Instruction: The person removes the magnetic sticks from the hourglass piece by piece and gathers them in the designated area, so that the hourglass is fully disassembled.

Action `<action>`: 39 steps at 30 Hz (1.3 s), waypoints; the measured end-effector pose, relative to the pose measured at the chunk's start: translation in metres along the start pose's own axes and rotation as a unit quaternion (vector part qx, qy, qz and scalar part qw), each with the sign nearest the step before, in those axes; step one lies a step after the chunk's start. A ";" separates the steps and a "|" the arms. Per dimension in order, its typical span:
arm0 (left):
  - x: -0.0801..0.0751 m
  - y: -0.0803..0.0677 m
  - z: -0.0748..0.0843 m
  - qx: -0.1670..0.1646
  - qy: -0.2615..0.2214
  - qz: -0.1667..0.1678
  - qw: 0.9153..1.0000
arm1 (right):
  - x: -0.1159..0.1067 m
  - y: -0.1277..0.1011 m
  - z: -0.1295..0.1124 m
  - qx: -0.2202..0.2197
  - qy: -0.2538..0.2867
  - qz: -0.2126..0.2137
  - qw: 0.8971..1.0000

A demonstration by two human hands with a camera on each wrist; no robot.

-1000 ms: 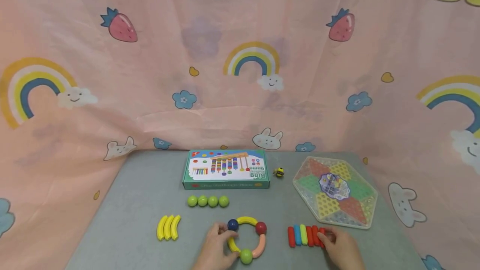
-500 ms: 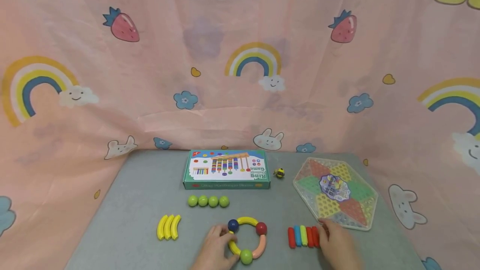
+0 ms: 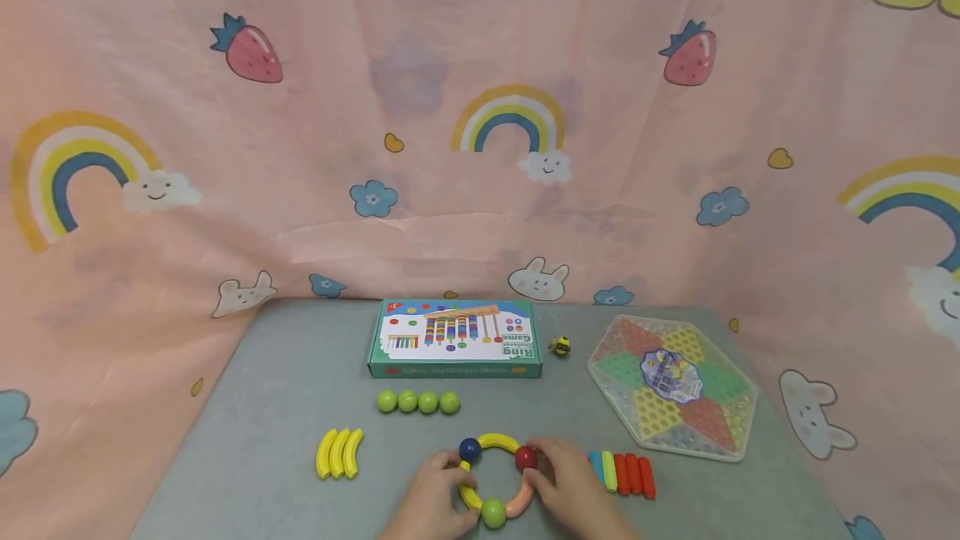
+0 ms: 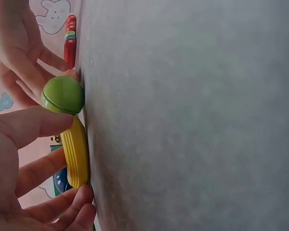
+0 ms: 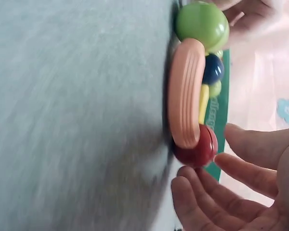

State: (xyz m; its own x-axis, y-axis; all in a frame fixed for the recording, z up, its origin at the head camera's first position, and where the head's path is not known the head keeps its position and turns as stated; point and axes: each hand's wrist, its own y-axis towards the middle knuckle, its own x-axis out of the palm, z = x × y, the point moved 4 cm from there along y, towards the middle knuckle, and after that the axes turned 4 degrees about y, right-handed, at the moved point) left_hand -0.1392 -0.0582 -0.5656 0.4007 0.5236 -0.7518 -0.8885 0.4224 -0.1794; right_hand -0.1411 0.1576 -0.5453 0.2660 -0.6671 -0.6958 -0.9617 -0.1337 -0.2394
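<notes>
A ring of curved toy rods and balls lies on the grey table. My left hand point(image 3: 429, 500) pinches its yellow curved rod point(image 4: 76, 153), thumb by the green ball point(image 4: 63, 95) and fingers at the rod's other end. On the ring's right side, my right hand point(image 3: 581, 494) is at the red ball point(image 5: 198, 148), fingers loosely spread, a fingertip right at the ball and the thumb apart from it. A salmon curved rod point(image 5: 185, 94) joins the red and green balls. The dark blue ball point(image 3: 470, 449) and a second yellow rod point(image 3: 498, 440) form the far side.
Short coloured sticks point(image 3: 633, 475) lie in a row right of my right hand, which hides the row's left end. Yellow curved rods point(image 3: 339, 453) lie left, green balls point(image 3: 417, 402) behind. Farther back are a game box point(image 3: 454, 340), a bee toy point(image 3: 560, 346) and a hexagonal board point(image 3: 675, 390).
My right hand has left the right end of the stick row and moved left to the ring's red ball. My left hand stays on the ring.
</notes>
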 end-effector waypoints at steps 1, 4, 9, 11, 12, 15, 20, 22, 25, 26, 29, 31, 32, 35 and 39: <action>0.000 0.000 0.001 0.001 -0.004 -0.001 1.000 | 0.002 0.002 -0.001 0.008 -0.002 -0.002 1.000; 0.002 0.000 0.002 0.001 -0.012 -0.007 1.000 | 0.008 0.007 -0.001 0.028 -0.008 -0.014 0.999; 0.003 -0.001 0.002 0.010 -0.008 -0.008 1.000 | 0.012 0.011 0.001 0.045 -0.017 -0.020 0.999; 0.003 -0.002 0.001 0.014 -0.006 -0.007 1.000 | 0.013 0.013 0.001 0.048 -0.014 -0.021 0.999; 0.002 -0.002 0.000 0.014 -0.004 -0.008 1.000 | 0.013 0.013 0.001 0.050 -0.011 -0.022 0.998; 0.000 -0.003 -0.002 0.017 0.001 -0.013 1.000 | 0.013 0.014 0.002 0.050 -0.011 -0.026 0.998; -0.002 -0.004 -0.007 0.016 0.019 -0.018 1.000 | 0.013 0.014 0.001 0.053 -0.011 -0.030 0.998; -0.002 -0.005 -0.008 0.023 0.031 -0.014 0.999 | 0.013 0.014 0.001 0.056 -0.006 -0.032 0.998; -0.003 -0.005 -0.009 0.039 0.049 -0.002 0.998 | 0.012 0.013 0.002 0.059 -0.007 -0.030 0.998; -0.004 -0.006 -0.010 0.045 0.057 0.007 0.997 | 0.012 0.013 0.002 0.057 -0.008 -0.029 0.998; -0.015 -0.009 -0.014 0.055 0.074 0.041 0.995 | 0.012 0.012 0.001 0.054 -0.017 -0.026 0.998; -0.030 -0.011 -0.020 0.055 0.079 0.069 0.993 | 0.012 0.012 0.000 0.050 -0.020 -0.026 0.998; -0.039 -0.012 -0.024 0.051 0.083 0.083 0.992 | 0.012 0.012 -0.001 0.049 -0.020 -0.026 0.998; -0.070 -0.013 -0.039 0.046 0.093 0.119 0.987 | 0.012 0.012 -0.002 0.054 -0.016 -0.027 0.998; -0.098 -0.013 -0.059 0.044 0.124 0.150 0.980 | 0.011 0.012 -0.001 0.059 -0.015 -0.029 0.998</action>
State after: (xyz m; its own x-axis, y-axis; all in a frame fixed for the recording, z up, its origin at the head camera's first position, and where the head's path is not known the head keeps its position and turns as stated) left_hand -0.1804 -0.1586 -0.5276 0.0469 0.4422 -0.8957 -0.9312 0.3438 0.1209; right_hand -0.1496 0.1477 -0.5554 0.3239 -0.6385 -0.6981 -0.9308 -0.0828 -0.3561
